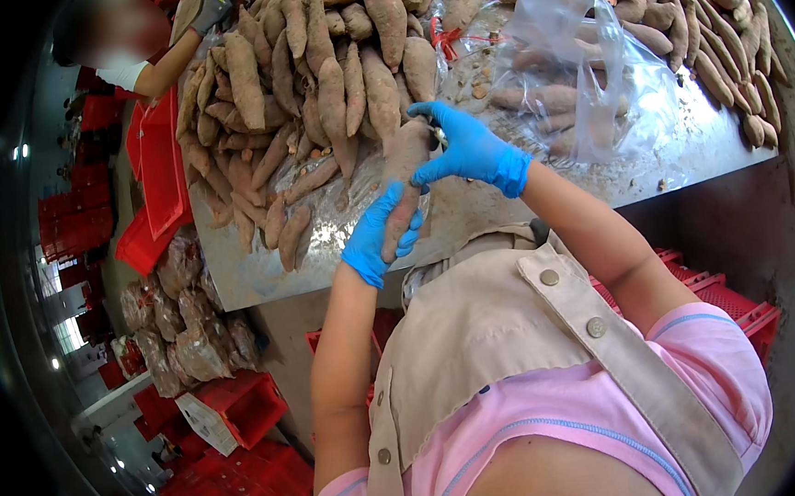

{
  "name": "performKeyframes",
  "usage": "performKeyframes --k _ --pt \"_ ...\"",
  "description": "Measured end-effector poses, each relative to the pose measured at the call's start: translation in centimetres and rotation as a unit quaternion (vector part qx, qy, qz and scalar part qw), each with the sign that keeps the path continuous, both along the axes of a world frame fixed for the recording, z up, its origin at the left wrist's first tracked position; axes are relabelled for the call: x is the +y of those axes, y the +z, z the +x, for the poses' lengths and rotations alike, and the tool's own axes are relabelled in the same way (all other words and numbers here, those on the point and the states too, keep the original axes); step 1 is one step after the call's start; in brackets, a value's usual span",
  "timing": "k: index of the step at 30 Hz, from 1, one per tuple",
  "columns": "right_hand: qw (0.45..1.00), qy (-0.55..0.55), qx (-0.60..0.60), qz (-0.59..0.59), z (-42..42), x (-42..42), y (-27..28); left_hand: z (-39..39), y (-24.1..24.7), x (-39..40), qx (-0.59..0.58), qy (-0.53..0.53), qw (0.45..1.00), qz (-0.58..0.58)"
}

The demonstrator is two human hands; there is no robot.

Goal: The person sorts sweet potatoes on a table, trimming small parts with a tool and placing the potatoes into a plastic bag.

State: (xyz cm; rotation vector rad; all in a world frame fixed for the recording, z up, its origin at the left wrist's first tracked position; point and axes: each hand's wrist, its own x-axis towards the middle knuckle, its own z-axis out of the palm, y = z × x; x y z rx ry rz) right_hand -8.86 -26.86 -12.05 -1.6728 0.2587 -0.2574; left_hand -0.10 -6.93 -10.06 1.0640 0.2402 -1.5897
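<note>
My left hand (379,234), in a blue glove, grips the lower end of a large sweet potato (406,152) at the near edge of the metal table (254,279). Around its upper end curl the thumb and fingers of my right hand (470,147), gloved the same way; a small object, too hidden to name, shows between them. Just beyond my hands rises a heap of soil-dusted sweet potatoes (332,100). To the right lies a clear plastic bag (594,89) with several sweet potatoes in it. A red tie (447,37) lies between heap and bag.
More sweet potatoes (714,32) cover the table's far right. Red plastic crates (160,161) stand off its left side, with filled plastic bags (196,331) on the lower left. A co-worker's gloved hand (214,12) is at the heap's far left. Other red crates (726,301) stand beneath the table.
</note>
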Motion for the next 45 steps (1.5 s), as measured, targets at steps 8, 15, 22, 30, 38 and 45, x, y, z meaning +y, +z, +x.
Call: performKeyframes --k 8,15,22,30,38,45 --pt "0.981 0.064 0.086 -0.165 -7.8 -2.3 5.7 -2.0 2.2 -0.9 -0.511 0.006 0.851 0.122" --pt "0.85 -0.495 -0.13 -0.125 -16.8 -10.6 12.8 -2.4 13.5 -9.6 -0.474 0.081 0.867 -0.129" --pt "0.768 -0.374 0.191 -0.484 -12.7 -16.8 2.1 -5.3 17.7 -25.6 -0.603 -0.085 0.695 -0.383" --pt "0.827 -0.562 -0.018 -0.008 -17.0 -22.8 -0.6 -6.9 6.5 -30.4 -0.619 -0.387 0.647 -0.222" --pt "0.866 -0.384 0.051 -0.316 -16.6 -19.0 2.8 -2.2 4.2 -23.8 -0.549 -0.502 0.668 -0.01" --pt "0.877 -0.445 -0.024 -0.178 -14.5 -21.3 0.0 -3.1 4.4 -26.2 -0.49 -0.444 0.749 -0.048"
